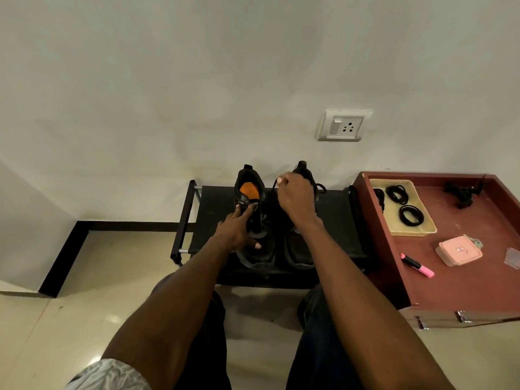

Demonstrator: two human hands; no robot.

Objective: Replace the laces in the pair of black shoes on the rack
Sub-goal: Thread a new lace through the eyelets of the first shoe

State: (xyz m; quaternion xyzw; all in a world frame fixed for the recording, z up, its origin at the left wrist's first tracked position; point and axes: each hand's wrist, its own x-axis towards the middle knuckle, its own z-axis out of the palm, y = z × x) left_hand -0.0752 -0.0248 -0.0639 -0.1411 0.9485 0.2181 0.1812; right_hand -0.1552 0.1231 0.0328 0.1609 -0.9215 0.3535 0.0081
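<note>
Two black shoes stand side by side on a low black rack point(337, 215), toes toward me. The left shoe point(253, 192) shows an orange insole. My left hand point(236, 232) rests on the left shoe with straight fingers on its tongue and the thumb near the toe. My right hand point(295, 198) is over the right shoe point(298, 254) and pinches a black lace point(274, 187) pulled up from it. More of that lace loops out on the shoe's right side.
A dark red cabinet top point(464, 282) stands to the right with a cream tray point(422, 232) of coiled black laces, a pink box point(458, 250), a pink marker point(416, 265) and a black object at the back. The wall with a socket is right behind the rack.
</note>
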